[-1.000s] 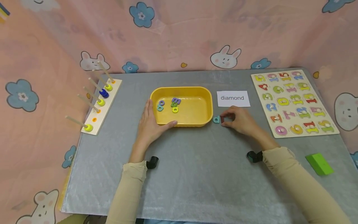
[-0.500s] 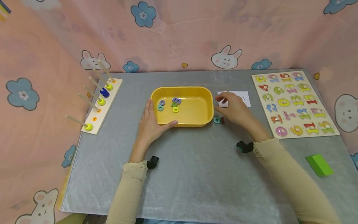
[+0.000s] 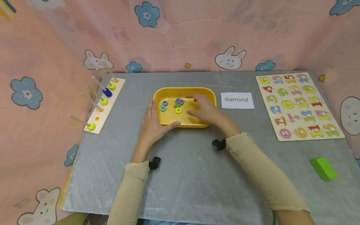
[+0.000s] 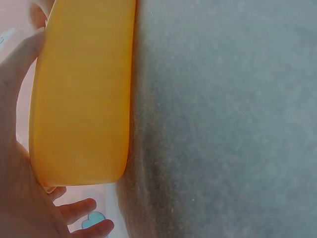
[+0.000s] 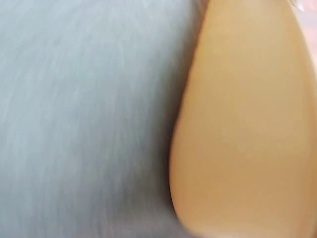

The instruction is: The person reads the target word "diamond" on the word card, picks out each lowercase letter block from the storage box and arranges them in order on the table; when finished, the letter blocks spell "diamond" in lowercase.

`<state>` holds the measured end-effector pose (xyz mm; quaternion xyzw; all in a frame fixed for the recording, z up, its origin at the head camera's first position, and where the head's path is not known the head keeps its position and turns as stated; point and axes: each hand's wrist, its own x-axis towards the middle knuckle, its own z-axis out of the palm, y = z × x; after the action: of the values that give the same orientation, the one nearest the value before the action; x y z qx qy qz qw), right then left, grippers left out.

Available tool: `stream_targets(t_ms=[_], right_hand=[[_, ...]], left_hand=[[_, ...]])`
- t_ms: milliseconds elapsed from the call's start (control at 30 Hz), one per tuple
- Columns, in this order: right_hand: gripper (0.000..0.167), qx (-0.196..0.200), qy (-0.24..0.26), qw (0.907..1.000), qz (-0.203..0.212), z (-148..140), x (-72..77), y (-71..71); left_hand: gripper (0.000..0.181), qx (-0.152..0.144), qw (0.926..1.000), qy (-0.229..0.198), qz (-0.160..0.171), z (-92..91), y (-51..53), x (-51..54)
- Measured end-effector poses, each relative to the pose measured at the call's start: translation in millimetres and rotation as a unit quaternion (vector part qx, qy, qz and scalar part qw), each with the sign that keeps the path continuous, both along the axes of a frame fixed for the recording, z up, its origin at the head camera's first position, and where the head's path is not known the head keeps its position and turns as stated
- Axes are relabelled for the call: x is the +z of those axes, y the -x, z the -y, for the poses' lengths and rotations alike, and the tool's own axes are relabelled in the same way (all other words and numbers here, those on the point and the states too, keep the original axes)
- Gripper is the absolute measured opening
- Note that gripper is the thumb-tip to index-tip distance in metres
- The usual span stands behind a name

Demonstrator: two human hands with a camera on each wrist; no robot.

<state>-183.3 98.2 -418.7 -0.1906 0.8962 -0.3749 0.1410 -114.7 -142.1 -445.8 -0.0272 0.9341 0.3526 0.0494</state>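
Note:
My left hand [image 3: 151, 125] rests against the left end of a yellow tray [image 3: 186, 125], its fingers straight along the side and its thumb on the front rim. Reaching over the tray's right half, my right hand [image 3: 206, 109] has its thumb and fingers spread with nothing between them. Just left of those fingertips lie a purple letter m [image 3: 180, 101], a green letter [image 3: 177, 105] and a yellow letter [image 3: 178, 110]. A purple letter o [image 3: 164, 102] and a teal letter [image 3: 163, 108] sit further left in the tray. The teal d and dark red piece seen earlier are hidden by my right arm.
A white card [image 3: 237, 100] reading "diamond" lies right of the tray. Beyond it is a wooden number puzzle board [image 3: 299, 106], with a green block [image 3: 323, 168] nearer me. A pegged board [image 3: 105, 107] with rings stands at the left.
My right hand let go of the dark red piece beside the teal d, lifted past the card, and moved left over the tray. The left hand stayed on the tray.

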Motion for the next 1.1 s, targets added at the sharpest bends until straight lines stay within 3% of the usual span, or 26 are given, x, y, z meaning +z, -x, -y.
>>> stream_targets(t_ms=[300, 667, 967, 1100], right_hand=[[0.072, 0.078, -0.045, 0.9959, 0.002, 32.2, -16.7, 0.4], [0.024, 0.055, -0.032, 0.9978, -0.016, 35.9, -22.8, 5.2], [0.023, 0.054, -0.036, 0.9979, 0.0, 37.6, -25.4, 5.8], [0.022, 0.055, -0.06, 0.9967, 0.003, 36.1, -22.8, 5.1]], left_hand=[[0.14, -0.003, 1.0, 0.001, -0.007, -0.9, 1.5, 0.4], [0.139, -0.004, 1.0, 0.001, -0.006, -1.7, 1.6, -0.5], [0.139, -0.003, 1.0, -0.003, -0.006, -0.7, -0.4, -0.4], [0.139, -0.002, 1.0, -0.003, -0.005, -0.5, 0.1, -0.8]])
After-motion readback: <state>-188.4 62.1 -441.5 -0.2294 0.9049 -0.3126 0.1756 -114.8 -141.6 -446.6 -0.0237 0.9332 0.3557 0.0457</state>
